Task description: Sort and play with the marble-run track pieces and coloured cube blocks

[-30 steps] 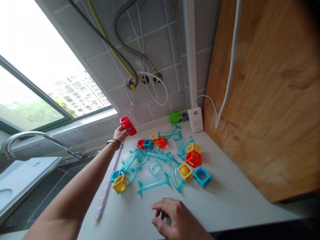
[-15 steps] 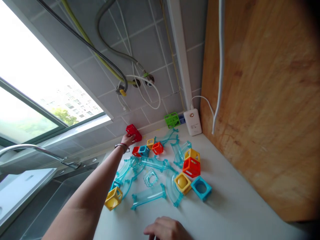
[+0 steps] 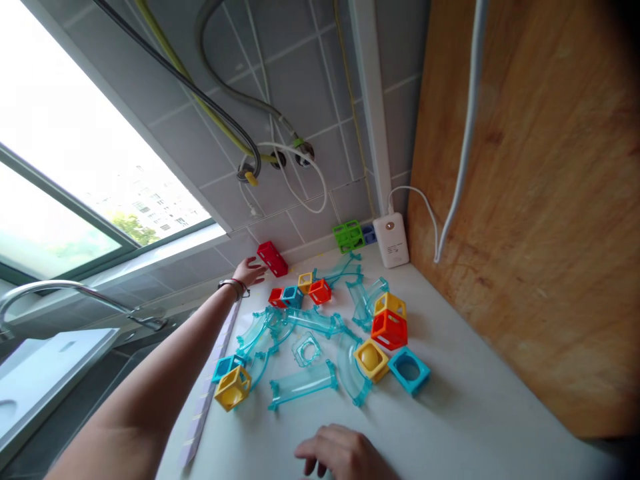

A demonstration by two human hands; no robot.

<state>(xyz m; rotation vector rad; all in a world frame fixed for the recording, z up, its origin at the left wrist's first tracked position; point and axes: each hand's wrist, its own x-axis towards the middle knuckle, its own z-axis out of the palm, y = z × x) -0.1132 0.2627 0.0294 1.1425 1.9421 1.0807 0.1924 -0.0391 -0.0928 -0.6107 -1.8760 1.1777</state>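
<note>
At the back of the white counter (image 3: 450, 413), a red block stack (image 3: 273, 259) stands against the wall. Just left of it is my left hand (image 3: 250, 271), fingers spread and holding nothing. Low in the view, my right hand (image 3: 343, 453) hovers over the counter's front, fingers loosely bent and apart, with nothing seen in them. Between the hands lie clear teal track pieces, among them a straight chute (image 3: 304, 385) and a curved chute (image 3: 351, 370). A flat clear square frame (image 3: 306, 349) rests among them. A yellow cube (image 3: 233, 388) sits at the left.
On the right are a yellow cube with a dome (image 3: 371, 360), a blue cube (image 3: 409, 371) and a red cube (image 3: 389, 329). Green blocks (image 3: 349, 236) and a white power bank (image 3: 391, 240) stand at the back. A wooden board (image 3: 525, 220) bounds the right; a faucet (image 3: 75, 288) the left.
My left hand has let go of the red block stack and drawn back to the left, its fingers opening. The stack stays by the wall. The view has shifted slightly.
</note>
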